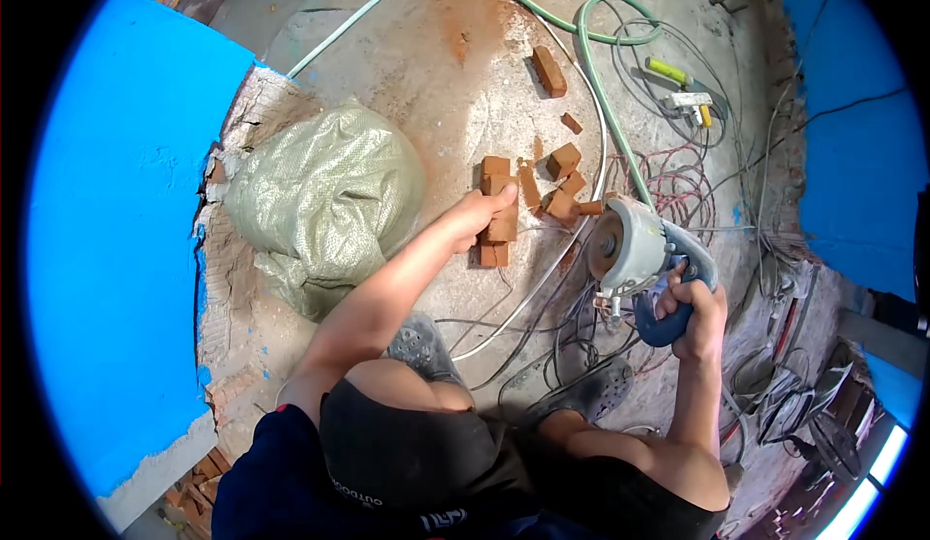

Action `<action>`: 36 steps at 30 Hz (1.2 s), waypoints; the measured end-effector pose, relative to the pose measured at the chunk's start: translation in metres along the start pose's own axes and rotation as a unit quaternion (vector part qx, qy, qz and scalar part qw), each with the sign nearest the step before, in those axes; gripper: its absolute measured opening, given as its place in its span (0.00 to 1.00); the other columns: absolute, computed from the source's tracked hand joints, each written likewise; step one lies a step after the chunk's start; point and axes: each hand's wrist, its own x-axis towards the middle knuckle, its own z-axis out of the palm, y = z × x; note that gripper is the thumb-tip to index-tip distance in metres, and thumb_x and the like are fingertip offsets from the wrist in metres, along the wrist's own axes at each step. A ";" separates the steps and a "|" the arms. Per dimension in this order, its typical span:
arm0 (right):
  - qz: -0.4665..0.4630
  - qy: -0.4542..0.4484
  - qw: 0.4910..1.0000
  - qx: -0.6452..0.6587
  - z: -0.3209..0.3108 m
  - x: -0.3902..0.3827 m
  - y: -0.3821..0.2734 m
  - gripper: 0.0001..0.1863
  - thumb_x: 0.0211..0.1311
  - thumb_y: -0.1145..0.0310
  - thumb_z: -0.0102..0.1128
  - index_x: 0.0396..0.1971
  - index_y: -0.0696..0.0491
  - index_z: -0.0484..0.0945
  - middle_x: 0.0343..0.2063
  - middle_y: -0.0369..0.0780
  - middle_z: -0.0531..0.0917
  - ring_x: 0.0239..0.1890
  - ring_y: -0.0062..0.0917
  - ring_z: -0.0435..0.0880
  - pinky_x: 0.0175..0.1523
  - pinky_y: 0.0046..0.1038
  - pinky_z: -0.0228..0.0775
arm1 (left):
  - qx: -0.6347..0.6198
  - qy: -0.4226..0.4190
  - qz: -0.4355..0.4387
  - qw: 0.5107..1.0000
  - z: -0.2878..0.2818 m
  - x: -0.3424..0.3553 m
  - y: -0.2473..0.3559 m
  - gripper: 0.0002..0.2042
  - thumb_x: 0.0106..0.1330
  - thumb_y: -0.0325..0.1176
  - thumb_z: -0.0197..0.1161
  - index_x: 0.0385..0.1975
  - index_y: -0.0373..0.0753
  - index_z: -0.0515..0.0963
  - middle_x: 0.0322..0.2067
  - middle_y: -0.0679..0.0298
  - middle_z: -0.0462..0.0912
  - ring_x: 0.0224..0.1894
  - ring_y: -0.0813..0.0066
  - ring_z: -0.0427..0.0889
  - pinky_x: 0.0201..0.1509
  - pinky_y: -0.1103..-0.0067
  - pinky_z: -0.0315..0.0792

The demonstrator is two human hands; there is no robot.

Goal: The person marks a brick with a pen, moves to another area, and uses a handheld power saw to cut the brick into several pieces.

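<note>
My left hand (472, 218) grips a reddish brick (502, 222), thumb over its top face. That brick lies across other brick pieces (495, 255), whose ends show beyond it at top and bottom. In my right hand (696, 312) is a handheld disc cutter (635, 249) with a grey guard, a round blade and a dark blue handle. Its blade faces left, apart from the held brick; whether it spins I cannot tell. Between brick and cutter lie several cut brick pieces (564, 160) and broken bits. A whole-looking brick (549, 71) lies farther off.
A full woven sack (329, 191) stands at left by the broken blue wall (126, 133). A green hose (612, 104), a white cable (523, 305) and tangled wires cross the floor on the right. A power strip (689, 102) lies beyond them. My shoes (422, 341) rest near the cables.
</note>
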 end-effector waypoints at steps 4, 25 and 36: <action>0.006 -0.016 1.000 0.006 0.006 0.003 0.000 0.12 0.47 0.78 0.50 0.36 0.60 0.70 0.26 0.38 0.72 0.20 0.22 0.68 0.26 0.27 0.68 | 0.194 0.104 0.010 0.975 -0.017 0.035 -0.025 0.31 0.67 0.49 0.63 0.57 0.25 0.69 0.53 0.46 0.77 0.53 0.62 0.78 0.57 0.69 0.73; -0.061 -0.039 0.995 -0.063 0.056 0.030 0.001 0.14 0.47 0.78 0.50 0.38 0.59 0.71 0.23 0.37 0.70 0.20 0.22 0.67 0.26 0.27 0.66 | 0.375 0.075 0.341 0.859 -0.038 0.023 -0.002 0.51 0.42 0.33 0.76 0.68 0.35 0.50 0.58 0.40 0.69 0.61 0.44 0.70 0.64 0.65 0.67; -0.164 -0.083 0.977 -0.106 0.129 0.058 0.010 0.07 0.53 0.77 0.52 0.33 0.59 0.72 0.22 0.37 0.73 0.19 0.20 0.70 0.27 0.23 0.68 | 0.344 0.024 0.366 0.864 -0.064 0.025 -0.013 0.57 0.44 0.31 0.77 0.73 0.34 0.42 0.71 0.46 0.54 0.72 0.52 0.56 0.73 0.70 0.56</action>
